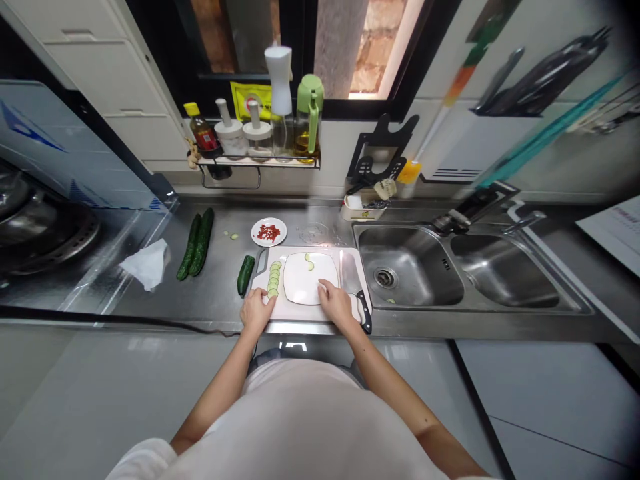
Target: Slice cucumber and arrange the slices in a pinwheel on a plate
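Note:
A white cutting board (345,256) lies on the steel counter with a square white plate (300,280) on it. Two cucumber slices (309,262) sit near the plate's far edge. A row of cucumber slices (273,277) lies on the board left of the plate. My left hand (256,311) rests at the near end of that row, fingers curled on the nearest slice. My right hand (334,301) touches the plate's near right edge, fingers pressed on it. A cleaver (353,279) lies on the board's right side, black handle toward me.
A cucumber piece (245,275) lies left of the board, two whole cucumbers (196,243) farther left beside a crumpled tissue (147,263). A small dish of red chilli (269,232) sits behind. A double sink (410,267) is at right, a condiment rack (257,159) on the wall.

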Available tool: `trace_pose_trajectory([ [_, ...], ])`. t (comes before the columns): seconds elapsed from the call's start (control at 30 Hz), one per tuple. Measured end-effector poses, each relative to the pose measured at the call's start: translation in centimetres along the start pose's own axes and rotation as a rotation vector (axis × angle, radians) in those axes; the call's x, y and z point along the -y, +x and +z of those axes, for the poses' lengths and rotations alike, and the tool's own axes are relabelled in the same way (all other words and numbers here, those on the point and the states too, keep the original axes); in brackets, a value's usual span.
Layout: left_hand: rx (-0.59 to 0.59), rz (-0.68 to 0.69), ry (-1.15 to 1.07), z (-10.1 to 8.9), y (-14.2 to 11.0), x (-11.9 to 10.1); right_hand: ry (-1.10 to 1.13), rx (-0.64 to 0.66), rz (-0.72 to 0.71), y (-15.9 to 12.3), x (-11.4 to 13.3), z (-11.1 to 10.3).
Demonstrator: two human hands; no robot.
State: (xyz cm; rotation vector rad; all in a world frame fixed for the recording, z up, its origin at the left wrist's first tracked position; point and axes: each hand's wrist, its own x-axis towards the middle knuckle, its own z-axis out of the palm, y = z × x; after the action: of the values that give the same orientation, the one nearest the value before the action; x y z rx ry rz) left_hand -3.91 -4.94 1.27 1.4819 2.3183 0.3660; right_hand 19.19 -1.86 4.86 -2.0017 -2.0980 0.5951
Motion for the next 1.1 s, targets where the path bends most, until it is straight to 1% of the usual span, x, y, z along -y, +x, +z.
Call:
trace_pose_trajectory([
  [0.17,-0.021,0.001,-0.075,0.3,0.1,-0.1,0.015,-0.002,0.001,-0.3,0.2,0.1],
  [0.3,-0.045,-0.005,-0.228,0.6,0.1,-0.2,0.039,-0.011,-0.002,-0.5,0.2,0.1],
  [0.37,-0.047,-0.015,-0.382,0.7,0.2,-0.4,0.065,-0.028,-0.011,-0.5,0.1,0.2],
  [0.43,-0.032,-0.023,-0.622,0.6,0.3,-0.9,0.108,-0.051,-0.027,-0.4,0.1,0.1],
  [0.53,0.043,0.002,-1.002,0.0,0.5,-2.1,0.216,-0.087,-0.071,-0.1,0.4,-0.1],
  [0.6,0.103,0.045,-1.129,-0.8,0.4,-3.1,0.321,-0.110,-0.117,0.2,1.0,-0.5],
  [0.77,0.219,0.146,-1.234,-2.9,0.0,-5.5,0.600,-0.134,-0.308,1.0,3.1,-1.6],
  [0.87,0.259,0.202,-1.235,-3.7,-0.2,-6.4,0.674,-0.099,-0.396,1.3,4.1,-1.9],
  [1.0,0.256,0.222,-1.223,-4.1,-0.4,-7.1,0.744,-0.075,-0.379,1.4,4.5,-1.9],
  [1.07,0.252,0.186,-1.222,-4.2,-0.5,-7.1,0.793,-0.067,-0.352,1.4,4.5,-1.9],
  [1.1,0.266,0.145,-1.222,-4.3,-0.6,-7.1,0.813,-0.061,-0.341,1.4,4.4,-1.9],
])
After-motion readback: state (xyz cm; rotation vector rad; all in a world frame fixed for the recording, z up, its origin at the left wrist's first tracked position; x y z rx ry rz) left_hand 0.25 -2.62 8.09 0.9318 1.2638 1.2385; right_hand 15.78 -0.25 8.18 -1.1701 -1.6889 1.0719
